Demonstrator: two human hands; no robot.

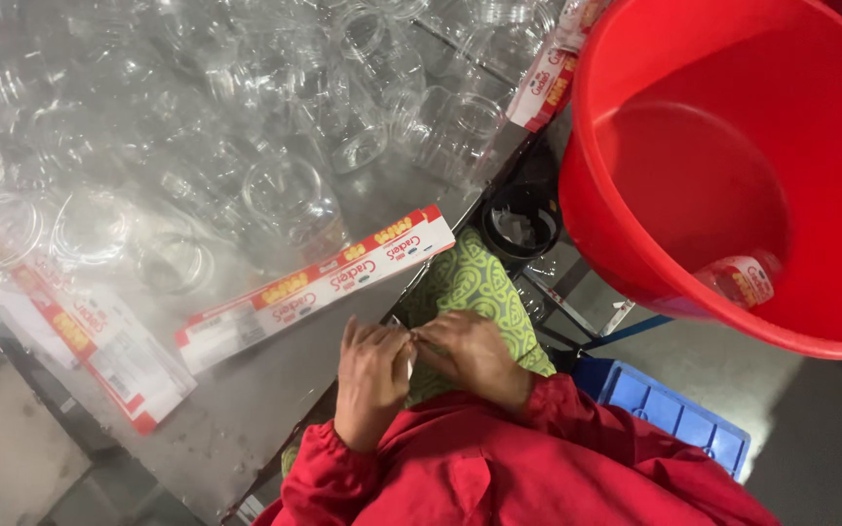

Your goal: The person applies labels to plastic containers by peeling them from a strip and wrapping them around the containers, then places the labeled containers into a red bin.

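Note:
My left hand [370, 375] and my right hand [470, 353] meet over my lap, above a green patterned cloth [470, 282]. Both pinch a small clear piece [409, 341] between their fingertips; most of it is hidden by the fingers. Both arms are in red sleeves [499, 468]. A long red-and-white label strip [319, 284] lies on the metal table just beyond my hands. A big red bucket [733, 166] stands at the right, with one labelled clear jar [743, 280] lying in its bottom.
Many clear plastic jars [294, 200] crowd the metal table [236, 419] at the top left. More label strips [99, 346] lie at the left. A blue crate [674, 414] sits under the bucket, and a black round holder [521, 219] stands beside it.

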